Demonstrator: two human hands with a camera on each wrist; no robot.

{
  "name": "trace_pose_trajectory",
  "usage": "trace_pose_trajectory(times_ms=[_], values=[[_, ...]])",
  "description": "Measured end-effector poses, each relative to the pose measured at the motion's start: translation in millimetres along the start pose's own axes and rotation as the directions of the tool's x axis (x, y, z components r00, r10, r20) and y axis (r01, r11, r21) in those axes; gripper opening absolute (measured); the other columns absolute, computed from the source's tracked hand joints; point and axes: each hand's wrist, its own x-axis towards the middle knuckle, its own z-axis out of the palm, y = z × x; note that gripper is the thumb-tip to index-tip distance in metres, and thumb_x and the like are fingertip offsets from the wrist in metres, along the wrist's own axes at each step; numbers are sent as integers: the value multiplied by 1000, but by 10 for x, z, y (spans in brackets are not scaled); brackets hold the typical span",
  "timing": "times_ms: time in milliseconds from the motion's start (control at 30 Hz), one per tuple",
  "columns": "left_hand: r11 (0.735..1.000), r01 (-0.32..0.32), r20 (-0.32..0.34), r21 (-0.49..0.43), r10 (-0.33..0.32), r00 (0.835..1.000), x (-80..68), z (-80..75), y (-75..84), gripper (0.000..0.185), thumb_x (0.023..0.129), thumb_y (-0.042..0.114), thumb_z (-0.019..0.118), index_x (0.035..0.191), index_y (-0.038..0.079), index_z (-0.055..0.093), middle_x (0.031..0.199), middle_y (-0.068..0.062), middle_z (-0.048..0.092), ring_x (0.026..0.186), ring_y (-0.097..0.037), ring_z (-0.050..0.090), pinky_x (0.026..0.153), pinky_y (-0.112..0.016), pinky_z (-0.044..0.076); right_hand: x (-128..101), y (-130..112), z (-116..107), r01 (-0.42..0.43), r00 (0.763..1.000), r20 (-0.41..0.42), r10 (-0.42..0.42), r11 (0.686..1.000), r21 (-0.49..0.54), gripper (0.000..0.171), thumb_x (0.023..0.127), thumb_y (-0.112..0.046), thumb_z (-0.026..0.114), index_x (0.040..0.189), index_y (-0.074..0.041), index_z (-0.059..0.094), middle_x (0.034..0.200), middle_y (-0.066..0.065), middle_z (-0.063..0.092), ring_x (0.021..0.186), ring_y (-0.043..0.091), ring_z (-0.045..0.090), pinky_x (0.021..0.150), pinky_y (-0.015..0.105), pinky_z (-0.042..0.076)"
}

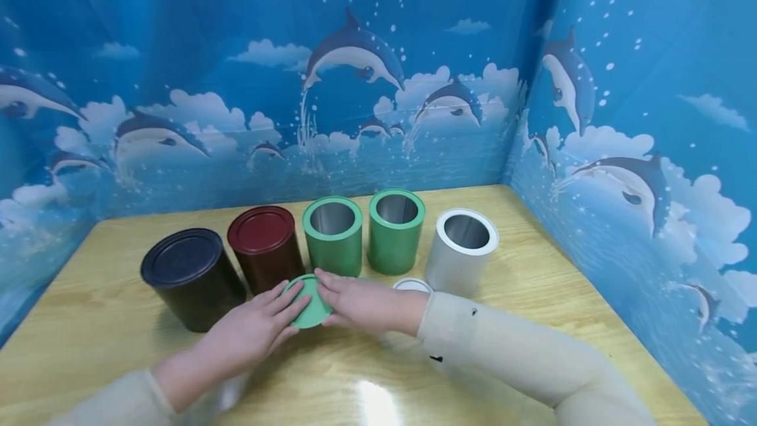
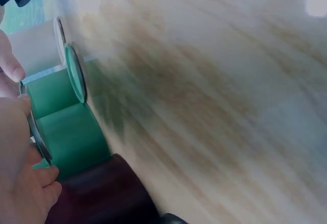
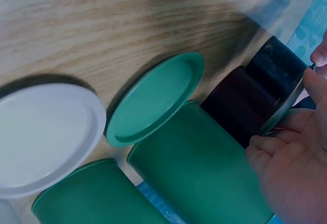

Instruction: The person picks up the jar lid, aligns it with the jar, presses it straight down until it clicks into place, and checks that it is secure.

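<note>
Two hands, left hand and right hand, pinch a green lid above the tabletop.
They grip its rim from opposite sides; behind it stand an open left green can and an open right green can, with a closed dark red can behind-left and a closed black can to its left; to its right are a white lid and an open white can.
</note>
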Motion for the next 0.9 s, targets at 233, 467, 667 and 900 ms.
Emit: trace_pose_trajectory(times_ms=[233, 467, 667, 900], values=[[1000, -12, -3, 7, 12, 1000, 46, -98, -19, 52, 91, 31, 60, 137, 9, 49, 140, -13, 45, 126, -33, 43, 92, -45, 45, -47, 1, -102, -29, 1000, 5, 29, 998, 54, 65, 98, -44, 39, 147, -3, 25, 155, 13, 9, 140, 18, 14, 107, 27, 26], [1000, 0, 30, -5, 0, 1000, 107, -151, -23, 53, 93, 34, 57, 139, 11, 45, 143, -10, 40, 128, -33, 40, 94, -45, 44, -110, 16, -160, -48, 999, -13, 49, 997, 65, 65, 98, -42, 43, 146, -3, 25, 155, 13, 8, 139, 19, 16, 107, 29, 28], [999, -34, 56, 5, 34, 998, 152, -190, -35, 53, 96, 37, 50, 141, 10, 43, 145, -13, 37, 129, -34, 38, 97, -45, 41, -135, 23, -169, -57, 998, -37, 60, 996, 68, 65, 98, -41, 44, 146, -2, 26, 154, 14, 10, 138, 22, 22, 106, 32, 31], [999, -39, 82, 25, 36, 996, 149, -252, -51, 53, 98, 41, 43, 142, 10, 41, 146, -13, 35, 130, -34, 36, 100, -44, 38, -141, 27, -206, -42, 998, -51, 47, 995, 91, 64, 97, -41, 45, 146, -3, 27, 154, 14, 9, 137, 23, 23, 104, 35, 34]])
